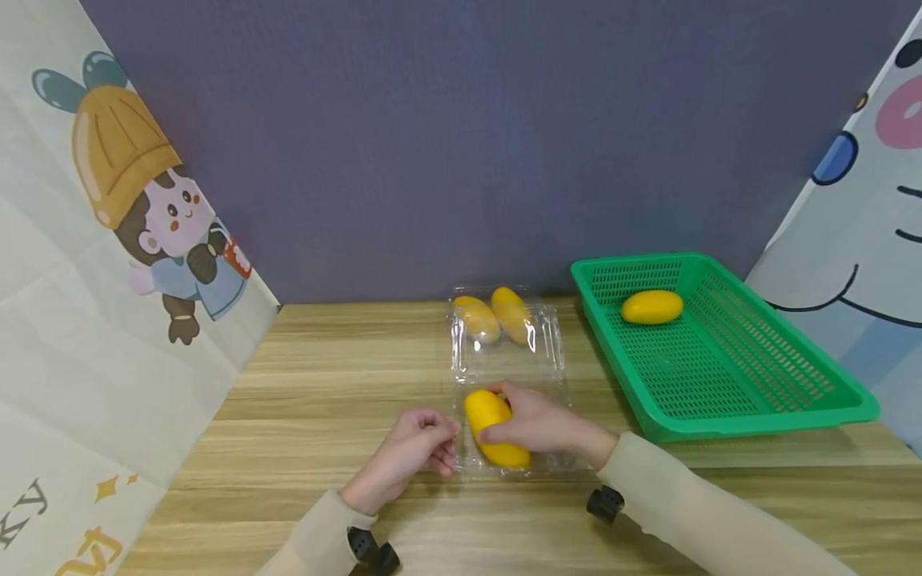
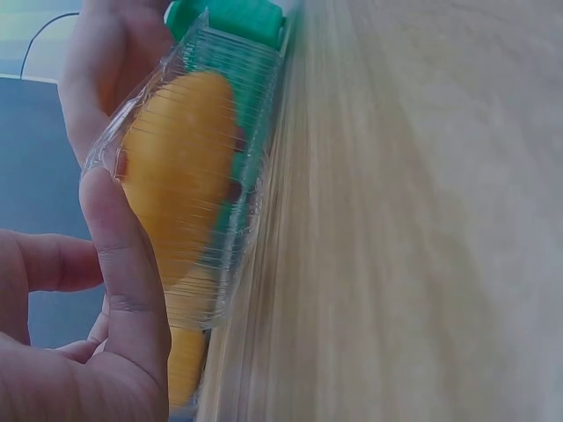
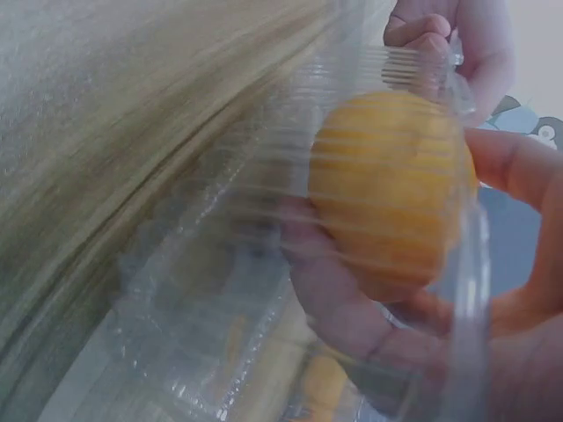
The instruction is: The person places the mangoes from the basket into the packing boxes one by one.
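My right hand [image 1: 536,420] grips a yellow mango [image 1: 497,432] between thumb and fingers. The mango is inside the near part of a clear plastic clamshell box [image 2: 215,303], set at a slant. At the box's left edge is my left hand [image 1: 414,452], its thumb and fingers pinching the rim. In the right wrist view the ribbed plastic wall covers part of the mango [image 3: 387,189] and some of the right fingers. Two more mangoes, a left one [image 1: 475,318] and a right one [image 1: 511,314], show at the far end, partly behind clear plastic.
A green perforated basket [image 1: 619,376] stands on the right with one mango [image 1: 651,307] in it. The wood-grain table [image 1: 324,376] meets a dark upright panel [image 1: 432,160] at the back. Cartoon-printed sheets hang at the left and right.
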The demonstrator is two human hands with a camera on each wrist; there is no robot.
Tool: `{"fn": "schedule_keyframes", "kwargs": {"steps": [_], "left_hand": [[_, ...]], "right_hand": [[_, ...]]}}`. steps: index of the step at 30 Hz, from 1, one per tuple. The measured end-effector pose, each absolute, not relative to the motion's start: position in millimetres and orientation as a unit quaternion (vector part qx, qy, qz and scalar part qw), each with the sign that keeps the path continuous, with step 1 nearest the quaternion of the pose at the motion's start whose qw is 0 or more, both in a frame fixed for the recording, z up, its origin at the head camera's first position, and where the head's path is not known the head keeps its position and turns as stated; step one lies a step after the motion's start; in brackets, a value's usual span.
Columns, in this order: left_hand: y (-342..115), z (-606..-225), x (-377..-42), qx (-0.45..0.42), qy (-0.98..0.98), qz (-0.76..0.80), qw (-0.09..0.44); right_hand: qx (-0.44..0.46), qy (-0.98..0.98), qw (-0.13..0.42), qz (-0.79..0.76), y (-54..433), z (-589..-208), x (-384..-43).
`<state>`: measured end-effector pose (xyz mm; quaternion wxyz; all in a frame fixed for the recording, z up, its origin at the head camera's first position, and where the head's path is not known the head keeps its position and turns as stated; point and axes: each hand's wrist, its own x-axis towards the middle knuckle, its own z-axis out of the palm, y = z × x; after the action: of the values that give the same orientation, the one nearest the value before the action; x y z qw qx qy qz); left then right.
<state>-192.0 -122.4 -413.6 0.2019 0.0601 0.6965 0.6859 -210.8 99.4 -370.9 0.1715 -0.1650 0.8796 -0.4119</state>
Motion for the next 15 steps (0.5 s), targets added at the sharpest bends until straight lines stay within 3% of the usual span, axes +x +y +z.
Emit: {"fn": "schedule_keyframes", "kwargs": {"steps": [15], "left_hand": [[-121.0, -413.7, -191.7, 0.062, 0.695, 0.688, 0.2]], "right_hand": [[-0.152, 0.91, 0.15, -0.356, 84.8, -370.4, -206.4]]}}
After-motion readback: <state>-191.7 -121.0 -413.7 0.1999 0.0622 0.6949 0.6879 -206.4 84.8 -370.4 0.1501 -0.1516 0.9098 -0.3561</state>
